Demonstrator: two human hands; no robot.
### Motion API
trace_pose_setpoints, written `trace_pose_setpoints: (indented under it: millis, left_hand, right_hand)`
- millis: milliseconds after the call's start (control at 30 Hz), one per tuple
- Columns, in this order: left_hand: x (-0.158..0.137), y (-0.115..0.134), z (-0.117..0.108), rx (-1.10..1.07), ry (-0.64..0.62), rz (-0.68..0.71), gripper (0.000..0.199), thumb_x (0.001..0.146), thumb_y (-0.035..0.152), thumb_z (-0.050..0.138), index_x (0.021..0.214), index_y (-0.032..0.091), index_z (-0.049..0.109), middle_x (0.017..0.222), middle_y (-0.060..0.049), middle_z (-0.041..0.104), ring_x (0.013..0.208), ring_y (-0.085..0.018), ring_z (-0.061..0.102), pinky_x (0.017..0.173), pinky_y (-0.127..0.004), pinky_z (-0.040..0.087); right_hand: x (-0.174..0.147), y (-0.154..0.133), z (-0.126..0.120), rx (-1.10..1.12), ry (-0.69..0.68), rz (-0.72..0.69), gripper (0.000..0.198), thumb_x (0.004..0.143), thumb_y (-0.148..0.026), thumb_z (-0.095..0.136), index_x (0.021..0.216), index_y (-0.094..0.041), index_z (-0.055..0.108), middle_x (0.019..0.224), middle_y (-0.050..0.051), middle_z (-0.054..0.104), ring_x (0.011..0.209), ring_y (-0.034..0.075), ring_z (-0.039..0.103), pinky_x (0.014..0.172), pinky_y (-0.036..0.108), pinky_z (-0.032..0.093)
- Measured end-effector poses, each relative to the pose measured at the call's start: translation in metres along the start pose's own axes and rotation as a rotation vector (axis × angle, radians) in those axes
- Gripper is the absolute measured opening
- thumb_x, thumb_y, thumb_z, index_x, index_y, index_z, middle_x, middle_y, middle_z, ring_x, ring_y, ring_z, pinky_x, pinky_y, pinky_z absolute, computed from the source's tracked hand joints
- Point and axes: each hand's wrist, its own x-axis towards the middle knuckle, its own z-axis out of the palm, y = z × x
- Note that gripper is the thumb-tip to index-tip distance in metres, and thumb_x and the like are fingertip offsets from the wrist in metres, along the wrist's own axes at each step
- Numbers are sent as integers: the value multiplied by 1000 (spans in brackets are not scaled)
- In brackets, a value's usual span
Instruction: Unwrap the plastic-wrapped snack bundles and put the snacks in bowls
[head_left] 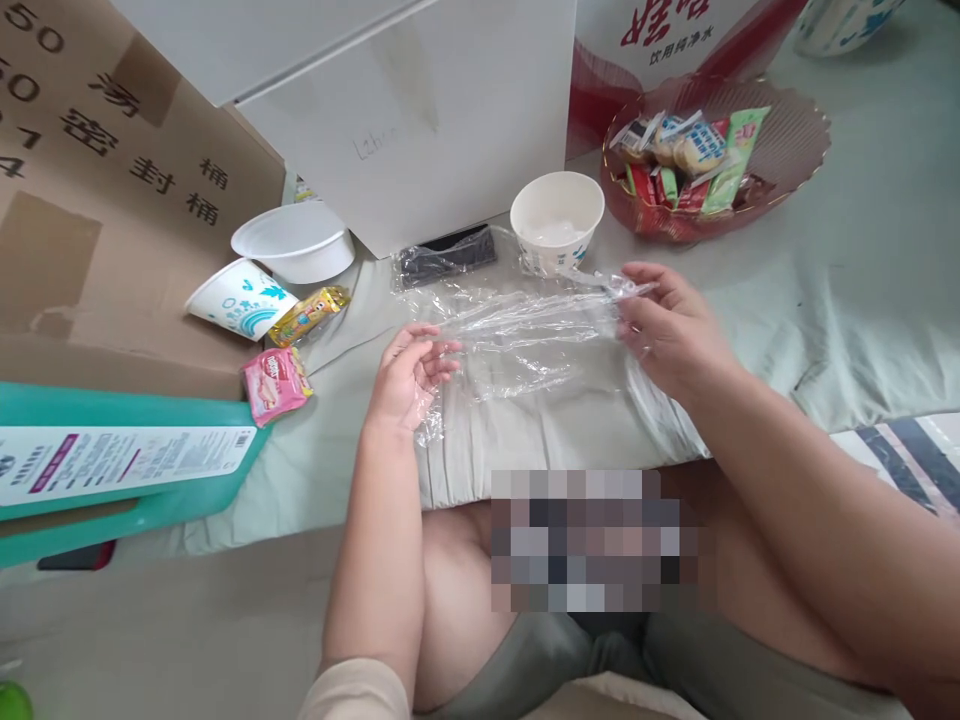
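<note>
A clear plastic bag (540, 325) is stretched crosswise between my two hands above the cloth. On its left end is my left hand (415, 375), fingers curled, with crinkled film around the fingers and under the palm. My right hand (671, 325) pinches the bunched right end between thumb and fingers. Just beyond the bag stands a white paper bowl (557, 215) with a blue print, its mouth upward. A black flat item (448, 257) in clear wrapping lies left of that bowl, against the white box.
A pink scalloped dish (795, 150) holds wrapped snacks at back right. A tall white box (450, 130) and a brown carton (120, 220) border the back and left. Near the carton sit a tipped paper bowl (244, 298), a white plastic bowl (296, 245), and pink (276, 385) and yellow (307, 315) packets.
</note>
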Motion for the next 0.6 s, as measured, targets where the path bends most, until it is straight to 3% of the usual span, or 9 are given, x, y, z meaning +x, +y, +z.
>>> trace_pose_setpoints:
  millis: [100,167,267,367,500,600]
  left_hand:
    - [-1,-2,-5,58,-61,-47,31,68,30,67,96,21,59,64,-3,74,46,-17,68,37,-17,41]
    - [0,-3,-7,73,-65,-28,35,70,33,67,103,22,59,57,0,70,40,-16,64,34,-16,36]
    - [0,-2,-7,50,-52,8,37,71,30,67,106,23,60,54,2,69,38,-15,62,33,-15,34]
    - [-7,4,-9,-21,-77,53,25,73,27,68,98,23,61,58,2,71,36,-13,60,33,-15,34]
    - [-30,11,-19,-198,-208,224,9,83,26,65,92,29,66,51,7,66,18,-4,29,25,-16,14]
    - [-50,10,-29,-289,-210,312,4,85,39,70,85,35,70,30,13,39,15,-1,8,24,-17,0]
  right_hand:
    - [-4,1,1,-87,-124,115,25,66,-25,74,91,-23,68,72,-3,58,55,9,46,50,26,36]
    - [-4,3,1,-151,-141,157,17,68,-24,73,84,-21,69,70,-2,58,52,9,44,49,27,35]
    - [-2,4,3,-113,-90,130,9,67,-21,73,75,-21,69,92,2,69,50,6,41,47,26,33]
    - [-5,-4,4,21,-101,30,10,65,-19,75,66,-21,66,107,3,72,50,4,37,44,24,28]
    - [-19,-28,-2,249,-319,1,16,64,-21,79,64,-22,63,111,-2,73,44,0,26,41,23,24]
    - [-33,-37,-15,268,-561,155,15,71,-34,76,79,-25,68,93,-6,72,39,-2,17,38,21,18]
